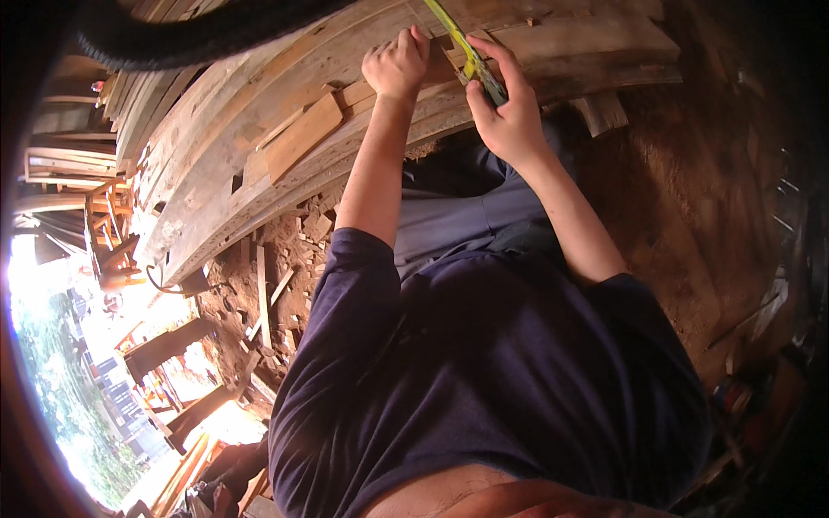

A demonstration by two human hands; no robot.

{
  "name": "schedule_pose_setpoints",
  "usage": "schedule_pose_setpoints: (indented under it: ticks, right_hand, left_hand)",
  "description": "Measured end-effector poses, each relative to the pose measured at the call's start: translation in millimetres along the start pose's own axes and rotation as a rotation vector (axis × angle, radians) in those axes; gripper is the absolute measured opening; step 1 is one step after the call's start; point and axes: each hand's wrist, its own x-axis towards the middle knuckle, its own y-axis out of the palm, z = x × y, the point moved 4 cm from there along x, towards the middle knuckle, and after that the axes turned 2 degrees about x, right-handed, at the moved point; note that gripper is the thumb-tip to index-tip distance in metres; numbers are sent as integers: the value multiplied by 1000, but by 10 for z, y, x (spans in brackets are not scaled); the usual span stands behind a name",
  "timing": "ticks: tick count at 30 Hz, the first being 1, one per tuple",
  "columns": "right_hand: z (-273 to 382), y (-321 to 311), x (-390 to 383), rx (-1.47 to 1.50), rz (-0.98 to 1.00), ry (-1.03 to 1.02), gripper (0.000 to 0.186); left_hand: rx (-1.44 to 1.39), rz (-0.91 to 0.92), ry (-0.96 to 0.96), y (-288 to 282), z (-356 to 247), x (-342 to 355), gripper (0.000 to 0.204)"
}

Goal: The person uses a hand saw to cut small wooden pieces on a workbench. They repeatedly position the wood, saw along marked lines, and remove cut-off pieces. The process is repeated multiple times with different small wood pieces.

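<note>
Yellow tape measure [493, 89] is sitting at one o'clock, the right hand [511, 116] clasping it, likely light and hard-cased, best held by its sides; the left hand [397, 66] is curling at twelve, hold unclear.

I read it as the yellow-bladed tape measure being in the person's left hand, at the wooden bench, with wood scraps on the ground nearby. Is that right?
Not quite: the head view shows the tape measure in the right hand, not the left hand. The wooden bench and wood scraps are as you say.
</note>
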Motion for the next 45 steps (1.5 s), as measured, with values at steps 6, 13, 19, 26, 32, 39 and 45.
schedule_pose_setpoints:
  ticks: [6,13,19,26,32,39,45]
  right_hand:
    - [-193,154,253,-94,-7,110,47]
    - [-69,136,103,-142,-107,-313,53]
    - [-31,121,276,-100,-30,-156,55]
    - [-164,91,67,-24,-9,-76,52]
    - [-245,193,210,-77,-35,-11,52]
    - [-105,-12,9,24,3,91,49]
    - [-113,83,272,-26,-57,-35,54]
  left_hand:
    - [52,86,-20,6,-6,-2,42]
    - [44,16,-27,10,-13,-7,43]
    - [76,110,-47,68,20,20,43]
    - [-22,-14,-23,52,-2,-3,41]
    - [34,96,-55,132,14,13,41]
    - [55,217,-100,153,22,63,47]
    - [18,50,-35,48,-46,21,42]
